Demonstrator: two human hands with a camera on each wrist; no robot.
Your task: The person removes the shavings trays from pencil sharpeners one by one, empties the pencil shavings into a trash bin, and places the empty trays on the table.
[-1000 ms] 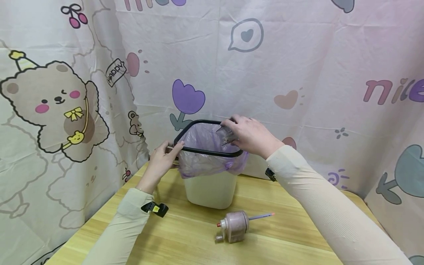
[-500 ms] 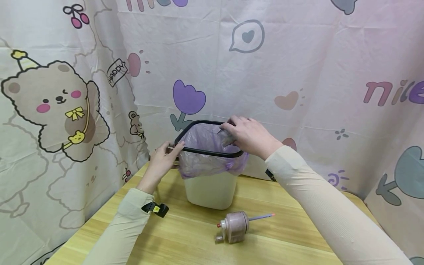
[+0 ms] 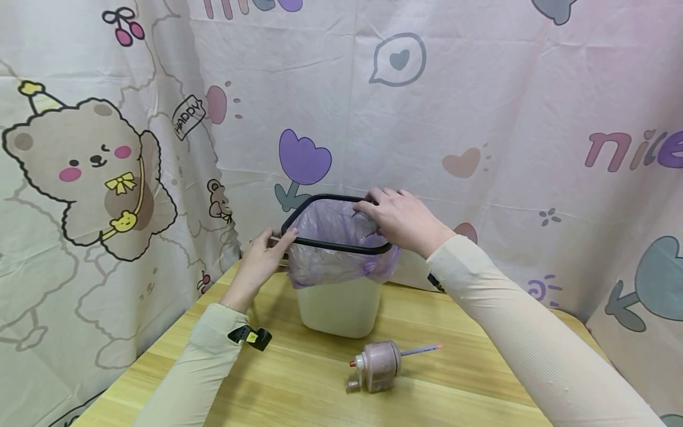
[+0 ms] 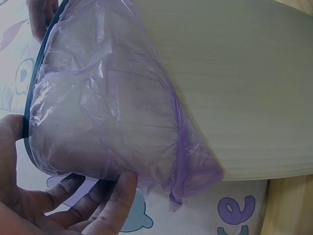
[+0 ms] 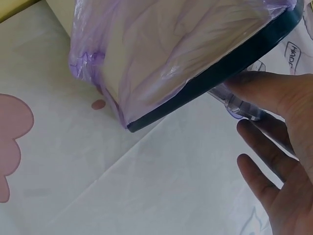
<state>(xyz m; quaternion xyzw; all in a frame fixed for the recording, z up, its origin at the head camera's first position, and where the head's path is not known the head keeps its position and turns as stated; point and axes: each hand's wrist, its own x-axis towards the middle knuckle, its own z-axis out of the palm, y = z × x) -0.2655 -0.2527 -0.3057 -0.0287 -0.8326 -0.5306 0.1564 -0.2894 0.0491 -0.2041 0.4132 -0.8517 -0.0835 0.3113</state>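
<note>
A cream trash bin (image 3: 338,311) with a black rim (image 3: 341,245) stands on the table, lined with a thin purple plastic bag (image 4: 107,112) folded down outside. My left hand (image 3: 258,261) grips the bin's left side, thumb at the rim and fingers along the outer wall. Over the bin's right edge, my right hand (image 3: 402,219) pinches a small clear plastic container (image 5: 239,105), which looks like a sharpener's shavings drawer. Its lower part is hidden by the hand in the head view. Thumb on one side and fingers on the other hold it close behind the rim.
In front of the bin, a pinkish crank pencil sharpener (image 3: 383,365) lies on the wooden table (image 3: 288,385). A purple pencil (image 3: 418,350) sticks out of it to the right. Printed cloth curtains (image 3: 480,107) hang behind and at both sides.
My right hand has turned and tilted the clear container further over the bin, so less of it shows. The left hand, bin and sharpener keep their places.
</note>
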